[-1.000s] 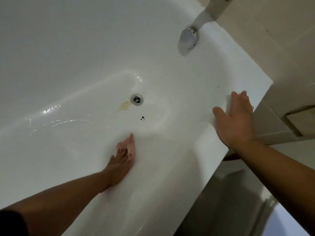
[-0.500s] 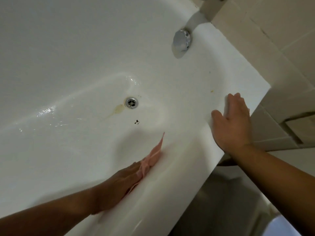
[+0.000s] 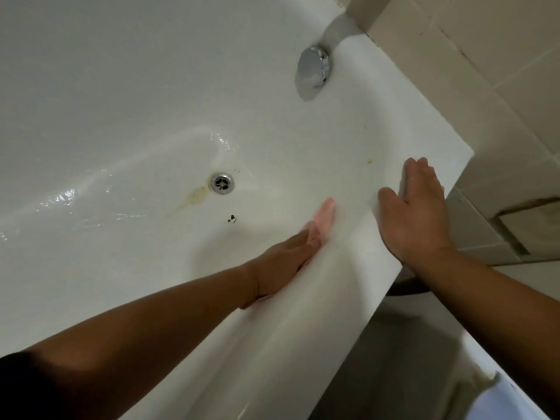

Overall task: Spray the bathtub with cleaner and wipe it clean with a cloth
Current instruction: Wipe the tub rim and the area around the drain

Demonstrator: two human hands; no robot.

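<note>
The white bathtub [image 3: 127, 95] fills most of the view, its floor wet and shiny at the left. My left hand [image 3: 281, 262] lies flat against the near inner wall and presses a pink cloth [image 3: 325, 216] onto it; only the cloth's tip shows beyond my fingers. My right hand [image 3: 415, 213] rests flat on the tub's near rim [image 3: 342, 313], fingers straight, thumb over the inner edge. A yellowish stain [image 3: 197, 195] sits beside the metal drain [image 3: 222, 183], and a small dark speck [image 3: 232, 219] lies just below. No spray bottle is in view.
A chrome overflow knob [image 3: 313, 68] sits on the tub's end wall at the top. Beige wall tiles [image 3: 500, 86] rise on the right. A small yellow spot [image 3: 370, 161] marks the inner wall near my right hand. Grey floor [image 3: 394, 359] lies beside the tub.
My left hand has slid the pink cloth along the near inner wall to the right, toward my right hand. My right hand has stayed on the rim.
</note>
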